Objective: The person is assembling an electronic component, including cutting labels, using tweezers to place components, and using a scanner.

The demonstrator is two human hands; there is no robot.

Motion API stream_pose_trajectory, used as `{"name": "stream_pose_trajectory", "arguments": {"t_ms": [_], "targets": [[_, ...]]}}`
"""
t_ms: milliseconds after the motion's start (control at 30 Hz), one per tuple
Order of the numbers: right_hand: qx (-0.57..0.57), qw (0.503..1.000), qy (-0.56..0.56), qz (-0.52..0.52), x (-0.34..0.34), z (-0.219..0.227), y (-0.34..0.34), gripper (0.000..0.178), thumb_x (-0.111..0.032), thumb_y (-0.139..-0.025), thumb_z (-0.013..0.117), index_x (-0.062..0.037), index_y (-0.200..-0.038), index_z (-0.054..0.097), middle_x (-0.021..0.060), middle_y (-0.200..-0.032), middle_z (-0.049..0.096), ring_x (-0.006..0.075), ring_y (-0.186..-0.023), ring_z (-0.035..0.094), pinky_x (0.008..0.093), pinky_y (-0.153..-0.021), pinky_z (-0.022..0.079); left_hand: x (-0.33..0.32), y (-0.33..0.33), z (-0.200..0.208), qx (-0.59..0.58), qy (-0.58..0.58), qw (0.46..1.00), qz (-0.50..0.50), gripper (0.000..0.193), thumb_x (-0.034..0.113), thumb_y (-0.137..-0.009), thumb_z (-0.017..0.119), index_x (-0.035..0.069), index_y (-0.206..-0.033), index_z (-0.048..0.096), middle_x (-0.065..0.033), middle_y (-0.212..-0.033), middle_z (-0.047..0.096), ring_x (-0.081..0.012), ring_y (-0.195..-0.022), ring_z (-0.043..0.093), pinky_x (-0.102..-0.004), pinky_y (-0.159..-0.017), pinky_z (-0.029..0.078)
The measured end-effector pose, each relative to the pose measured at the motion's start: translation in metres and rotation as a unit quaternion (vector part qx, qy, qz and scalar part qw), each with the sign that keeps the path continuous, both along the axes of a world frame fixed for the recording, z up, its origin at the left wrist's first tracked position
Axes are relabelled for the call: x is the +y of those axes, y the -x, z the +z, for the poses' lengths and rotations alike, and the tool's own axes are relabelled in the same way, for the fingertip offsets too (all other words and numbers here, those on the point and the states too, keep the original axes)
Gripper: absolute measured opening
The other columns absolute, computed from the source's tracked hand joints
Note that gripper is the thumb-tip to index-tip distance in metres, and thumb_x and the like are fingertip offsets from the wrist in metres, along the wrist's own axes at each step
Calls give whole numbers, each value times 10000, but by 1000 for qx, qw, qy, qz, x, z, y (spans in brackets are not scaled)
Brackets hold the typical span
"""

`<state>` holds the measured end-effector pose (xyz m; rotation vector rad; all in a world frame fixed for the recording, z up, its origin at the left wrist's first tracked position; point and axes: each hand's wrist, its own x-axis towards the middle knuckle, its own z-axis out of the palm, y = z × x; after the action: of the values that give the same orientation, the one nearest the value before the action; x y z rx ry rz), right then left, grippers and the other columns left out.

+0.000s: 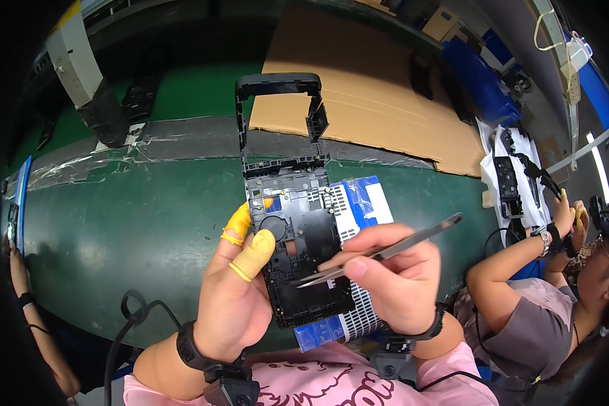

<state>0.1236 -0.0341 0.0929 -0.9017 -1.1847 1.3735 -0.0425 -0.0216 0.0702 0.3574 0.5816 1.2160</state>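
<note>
The left hand (233,298) grips the black frame (298,223) while the right hand (392,277) pinches tweezers (386,250) with tips on its inner panel, fitting seemingly underway

A green tabletop (135,223) carries a brown cardboard sheet (379,101); clear tape (176,142) crosses it. A blue-and-white sheet (365,203) lies near its front edge.

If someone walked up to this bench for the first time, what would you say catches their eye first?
At centre, the left hand, wearing yellow rubber finger cots, holds up a black plastic device frame. The right hand points slim metal tweezers at its lower part. Behind lie a blue-edged sheet of small printed labels on the green conveyor belt, and a brown cardboard sheet farther back.
</note>
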Motion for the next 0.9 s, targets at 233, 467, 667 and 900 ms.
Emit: {"name": "stream_pose_trajectory", "arguments": {"t_ms": [233,467,667,900], "targets": [[-3,999,5,-44,-7,-10,14,183,72,-783,582,52,-964,563,79,-880,589,109,-789,582,209,-686,465,-4,0,3,6,-24,1000,3,423,129,-867,503,64,-1258,356,-69,-1118,511,-155,-981,514,-317,-862,428],[-7,998,2,-67,-8,-6,17,171,41,-785,596,52,-954,567,85,-851,609,110,-760,589,214,-675,470,-5,2,-1,10,-31,999,8,419,153,-865,509,74,-1255,376,-58,-1129,503,-160,-998,509,-325,-872,422],[-43,995,26,-90,-8,0,20,149,71,-759,545,57,-908,542,164,-807,618,215,-735,623,308,-709,493,-5,2,1,-24,-11,1000,0,416,80,-869,492,55,-1260,350,-56,-1097,509,-121,-954,480,-281,-850,403],[-45,995,10,-93,-7,-2,22,149,73,-752,558,54,-900,548,148,-805,619,200,-733,619,281,-697,487,-5,0,-2,13,-23,1000,14,409,139,-867,496,75,-1253,377,-52,-1096,511,-143,-964,505,-313,-848,432]]}}
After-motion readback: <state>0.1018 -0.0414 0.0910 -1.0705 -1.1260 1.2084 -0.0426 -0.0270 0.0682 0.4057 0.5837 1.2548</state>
